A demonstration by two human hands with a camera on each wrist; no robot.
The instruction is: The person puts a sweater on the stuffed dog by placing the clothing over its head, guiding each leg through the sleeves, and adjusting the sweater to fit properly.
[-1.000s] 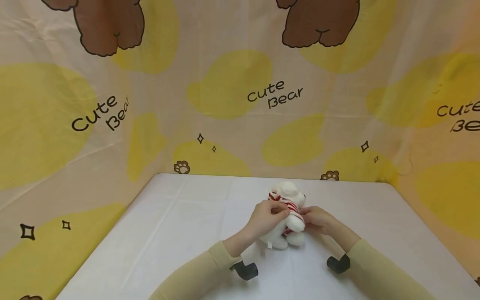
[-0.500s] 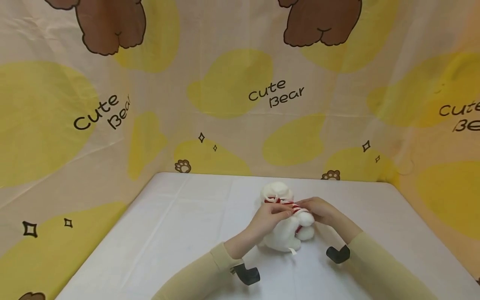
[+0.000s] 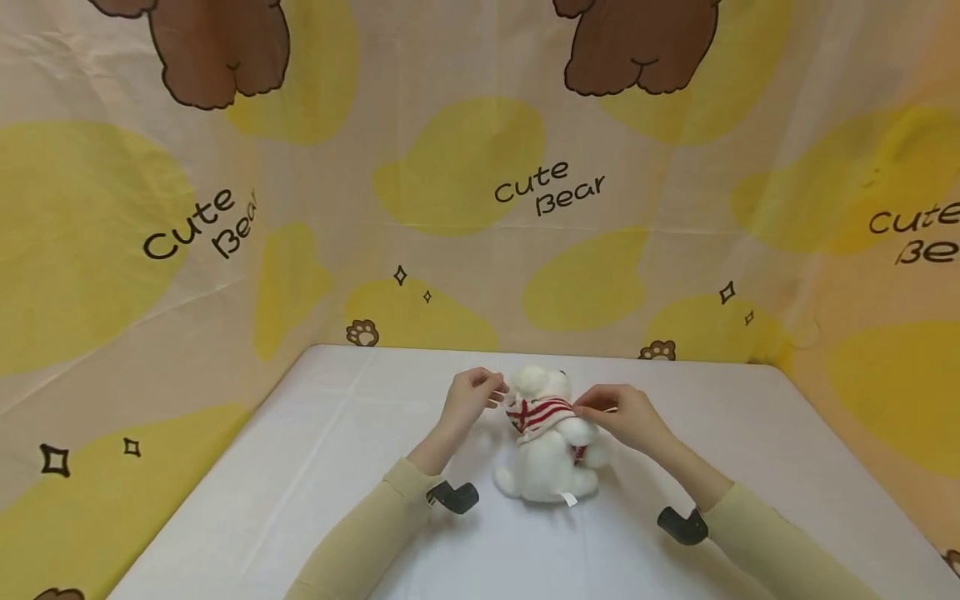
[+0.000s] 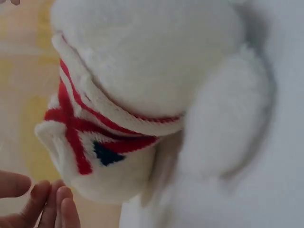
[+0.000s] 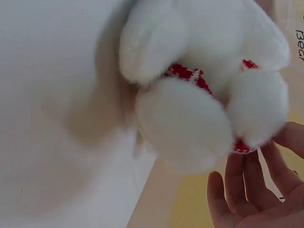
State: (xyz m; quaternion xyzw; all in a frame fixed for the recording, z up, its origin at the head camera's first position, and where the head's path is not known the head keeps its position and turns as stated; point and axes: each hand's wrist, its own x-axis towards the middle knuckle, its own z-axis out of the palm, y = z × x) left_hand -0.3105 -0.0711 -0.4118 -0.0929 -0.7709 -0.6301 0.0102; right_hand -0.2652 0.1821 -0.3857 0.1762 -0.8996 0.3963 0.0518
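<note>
A white plush bear [image 3: 547, 467] sits on the white table with its back mostly turned to me. It wears a knitted sweater [image 3: 542, 414] with red and white stripes; a red cross and a dark blue patch show in the left wrist view. My right hand [image 3: 621, 410] pinches the sweater at the bear's right side, its fingertips close by one white arm [image 5: 259, 107]. On the other side, my left hand [image 3: 468, 398] is beside the bear's head, fingers loosely bent, fingertips close to the sweater's white edge [image 4: 50, 137]. The bear's face is mostly hidden.
The white table [image 3: 337, 467] runs back to a fabric backdrop [image 3: 450, 192] printed with bears and lettering. A small white tag [image 3: 568, 499] sticks out at the bear's base. Black curved pieces [image 3: 457, 497] are on both wrists.
The bear has turned leftward, so more of its back shows. My left hand has come off its back and moved left and up toward its head. My right hand has shifted slightly up and left.
</note>
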